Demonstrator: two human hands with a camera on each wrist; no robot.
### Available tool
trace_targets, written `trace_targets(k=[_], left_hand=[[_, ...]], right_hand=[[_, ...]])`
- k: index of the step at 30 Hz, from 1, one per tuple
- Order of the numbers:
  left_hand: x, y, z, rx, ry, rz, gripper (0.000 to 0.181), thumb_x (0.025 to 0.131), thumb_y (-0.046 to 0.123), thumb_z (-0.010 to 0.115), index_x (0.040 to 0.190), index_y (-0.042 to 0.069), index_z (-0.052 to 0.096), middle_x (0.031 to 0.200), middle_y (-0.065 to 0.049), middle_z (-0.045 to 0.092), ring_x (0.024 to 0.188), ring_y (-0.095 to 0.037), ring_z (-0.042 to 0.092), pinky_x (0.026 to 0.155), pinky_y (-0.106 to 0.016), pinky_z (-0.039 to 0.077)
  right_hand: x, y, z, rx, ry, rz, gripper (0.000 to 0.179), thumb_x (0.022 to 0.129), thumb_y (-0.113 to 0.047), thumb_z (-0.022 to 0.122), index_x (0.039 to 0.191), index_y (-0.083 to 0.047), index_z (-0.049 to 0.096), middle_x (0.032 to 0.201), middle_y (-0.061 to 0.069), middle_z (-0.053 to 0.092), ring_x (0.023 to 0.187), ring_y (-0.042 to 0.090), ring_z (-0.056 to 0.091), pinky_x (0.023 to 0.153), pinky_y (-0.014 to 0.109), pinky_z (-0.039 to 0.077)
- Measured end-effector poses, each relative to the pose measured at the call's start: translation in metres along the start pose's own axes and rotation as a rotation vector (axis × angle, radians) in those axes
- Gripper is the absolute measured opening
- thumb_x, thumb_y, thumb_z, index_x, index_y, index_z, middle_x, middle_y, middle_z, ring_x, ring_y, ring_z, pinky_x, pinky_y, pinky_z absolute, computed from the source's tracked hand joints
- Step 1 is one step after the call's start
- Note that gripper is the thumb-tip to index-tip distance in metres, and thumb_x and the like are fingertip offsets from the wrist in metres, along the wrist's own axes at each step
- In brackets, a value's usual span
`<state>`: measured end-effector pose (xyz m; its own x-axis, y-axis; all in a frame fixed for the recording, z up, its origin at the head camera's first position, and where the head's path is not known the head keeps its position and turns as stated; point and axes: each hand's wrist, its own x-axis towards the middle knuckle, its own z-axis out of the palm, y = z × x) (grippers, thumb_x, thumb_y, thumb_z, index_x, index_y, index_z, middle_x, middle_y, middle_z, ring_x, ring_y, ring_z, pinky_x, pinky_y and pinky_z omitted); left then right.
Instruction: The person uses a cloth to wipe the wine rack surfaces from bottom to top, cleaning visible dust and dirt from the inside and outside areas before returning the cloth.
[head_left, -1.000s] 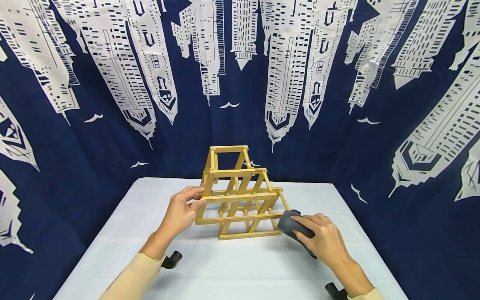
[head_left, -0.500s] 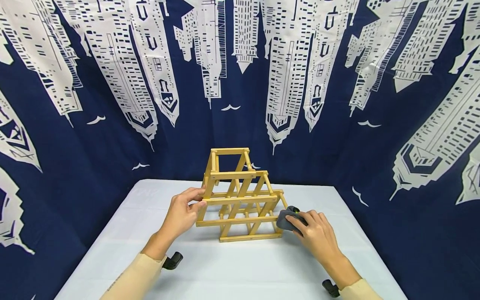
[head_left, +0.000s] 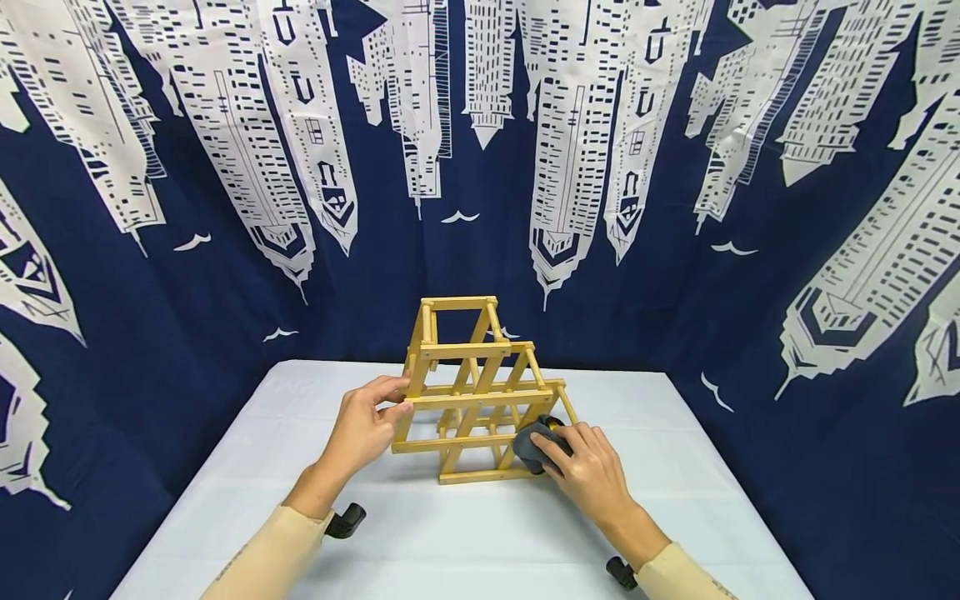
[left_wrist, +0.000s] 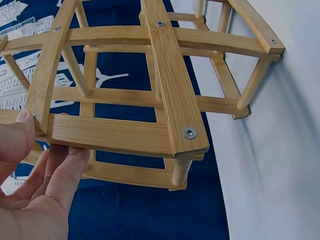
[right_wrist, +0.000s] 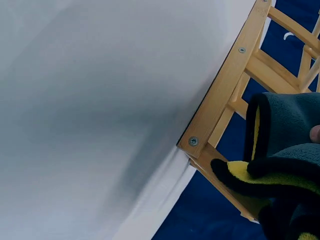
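Left hand [head_left: 367, 417] pinches wooden rack [head_left: 480, 400], right hand [head_left: 594, 473] grips grey cloth [head_left: 529, 450] near its lower right corner; rack could tip should cloth snag there.

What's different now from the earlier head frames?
The right hand has moved the gray cloth leftward across the lower right of the wooden rack. Nothing was grasped or released; the left hand still holds the rack's left side, and the rack stayed put.
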<state>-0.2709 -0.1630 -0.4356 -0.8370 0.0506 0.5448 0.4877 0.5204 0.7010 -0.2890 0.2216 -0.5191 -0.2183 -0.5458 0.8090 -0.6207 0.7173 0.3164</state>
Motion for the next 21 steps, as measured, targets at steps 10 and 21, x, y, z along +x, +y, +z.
trace_targets(k=[10, 21], left_hand=[[-0.002, -0.006, -0.004, -0.005, -0.003, -0.002, 0.034, 0.1, -0.007, 0.085, 0.132, 0.001, 0.086, 0.138, -0.016, 0.085, 0.105, -0.032, 0.086, 0.085, -0.021, 0.067], [0.001, -0.005, -0.002, -0.048, -0.027, -0.021, 0.036, 0.1, -0.009, 0.083, 0.134, 0.001, 0.085, 0.137, -0.015, 0.085, 0.108, -0.031, 0.085, 0.093, -0.028, 0.071]], right_hand=[[-0.002, 0.0, 0.007, 0.011, 0.02, -0.063, 0.032, 0.098, -0.024, 0.089, 0.13, -0.019, 0.089, 0.103, 0.014, 0.077, 0.086, 0.032, 0.069, 0.069, 0.046, 0.057], [-0.012, 0.008, 0.007, 0.138, 0.069, -0.045, 0.035, 0.119, -0.04, 0.068, 0.137, -0.017, 0.087, 0.109, 0.015, 0.08, 0.092, 0.033, 0.072, 0.072, 0.047, 0.057]])
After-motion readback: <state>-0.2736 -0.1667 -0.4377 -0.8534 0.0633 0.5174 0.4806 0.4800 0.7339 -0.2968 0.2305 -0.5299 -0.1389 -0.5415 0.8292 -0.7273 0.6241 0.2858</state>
